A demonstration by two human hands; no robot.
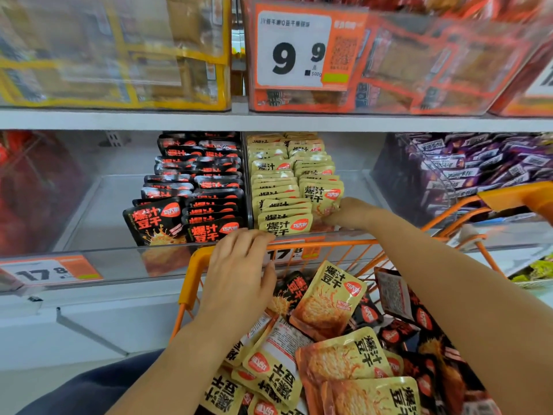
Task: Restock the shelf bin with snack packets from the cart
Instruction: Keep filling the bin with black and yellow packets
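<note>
Right hand (pixel 347 215) reaches into the shelf bin (pixel 353 232), its fingers at the front yellow snack packet (pixel 321 197) of the right-hand row; the fingers look curled on the packet's lower edge, though the grip itself is partly hidden. Left hand (pixel 239 271) rests flat on the orange cart rim (pixel 329 242), fingers straight, holding nothing. More yellow packets and black packets (pixel 392 335) lie loose in the cart. Black packets in the bin (pixel 191 187) fill the neighbouring section.

Judgement: packets are light, flat, soft foil pouches, likely slippery. Best pinched at a sealed edge or taken across the flat faces, several together, then stood upright in the row.
</note>
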